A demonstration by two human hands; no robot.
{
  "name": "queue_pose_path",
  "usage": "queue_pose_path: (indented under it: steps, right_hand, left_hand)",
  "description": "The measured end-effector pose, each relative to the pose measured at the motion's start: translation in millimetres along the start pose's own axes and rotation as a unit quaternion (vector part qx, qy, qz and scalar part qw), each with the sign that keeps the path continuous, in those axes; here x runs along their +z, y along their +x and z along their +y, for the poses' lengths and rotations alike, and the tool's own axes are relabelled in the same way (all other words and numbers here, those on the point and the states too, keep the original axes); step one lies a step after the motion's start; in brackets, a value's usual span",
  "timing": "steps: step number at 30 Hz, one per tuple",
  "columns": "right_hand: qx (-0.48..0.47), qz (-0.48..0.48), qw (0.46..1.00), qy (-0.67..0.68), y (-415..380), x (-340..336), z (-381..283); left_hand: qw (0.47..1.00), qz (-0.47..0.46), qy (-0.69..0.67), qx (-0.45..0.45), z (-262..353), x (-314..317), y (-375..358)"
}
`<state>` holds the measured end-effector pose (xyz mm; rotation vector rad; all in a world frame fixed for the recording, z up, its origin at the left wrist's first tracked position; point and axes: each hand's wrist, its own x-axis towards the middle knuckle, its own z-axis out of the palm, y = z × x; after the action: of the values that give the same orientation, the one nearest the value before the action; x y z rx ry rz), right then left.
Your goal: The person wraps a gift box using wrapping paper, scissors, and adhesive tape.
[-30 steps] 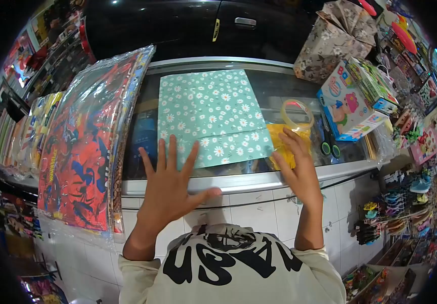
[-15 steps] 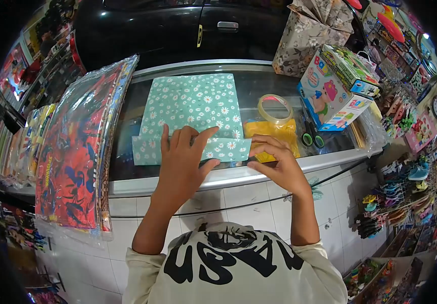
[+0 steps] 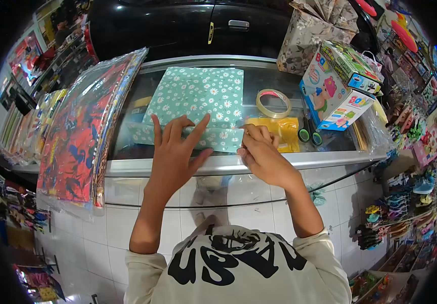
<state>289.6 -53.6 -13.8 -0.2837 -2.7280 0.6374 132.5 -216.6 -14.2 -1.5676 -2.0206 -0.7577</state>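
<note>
Green daisy-print wrapping paper (image 3: 213, 96) lies on the glass counter, its near edge folded up into a band. My left hand (image 3: 174, 152) rests with spread fingers on the left and middle of that band. At the band's right end, my right hand (image 3: 266, 156) is closed, thumb and fingers pinching the paper's corner. Just beyond the right fingers is a yellow plastic packet (image 3: 287, 133), partly covered by that hand. A roll of clear tape (image 3: 273, 104) lies behind the packet. Black-and-green scissors (image 3: 309, 133) are farther right.
A boxed baby toy (image 3: 330, 93) stands on the right of the counter (image 3: 218, 164), with a floral paper bag (image 3: 299, 45) behind it. Plastic-wrapped red sheets (image 3: 76, 137) are stacked at left. A dark car (image 3: 168, 30) is beyond the counter, and hanging goods crowd the right.
The wrapping paper's folded band has shifted slightly away from the counter's front edge. My right hand has moved left and closed on the band's end. The camera view has shifted a little.
</note>
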Motion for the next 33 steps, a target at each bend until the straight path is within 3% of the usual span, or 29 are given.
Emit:
queue_pose_path:
  steps: [3,6,12,16,21,27,33]
  right_hand:
    - [0.026,-0.085,0.995,0.035,5.5,-14.1,-2.4]
    - [-0.015,-0.049,0.997,0.051,2.7,-8.6,8.3]
    - [-0.003,-0.09,0.995,0.037,5.0,-10.9,8.4]
    - [-0.043,-0.097,0.992,0.074,0.4,-13.7,12.8]
    - [-0.025,-0.133,0.99,0.044,-8.8,-18.8,8.3]
    - [0.006,-0.096,0.99,0.106,-8.0,-18.1,3.1]
    - [-0.04,-0.097,0.994,0.038,-11.8,-15.7,5.8]
  left_hand:
    - [1.0,-0.017,0.014,-0.006,-4.1,3.9,2.9]
    - [1.0,-0.015,0.008,-0.007,-6.8,4.6,2.3]
    - [0.999,0.053,0.001,-0.006,-8.1,9.2,-6.7]
    - [0.998,0.065,-0.008,-0.001,-6.4,5.4,-15.5]
    - [0.998,0.041,-0.023,0.037,-9.2,-0.7,-39.9]
    - [0.998,-0.003,-0.048,0.043,-10.3,-5.6,-56.9]
    - [0.996,-0.026,-0.068,0.054,-13.7,-10.3,-56.2]
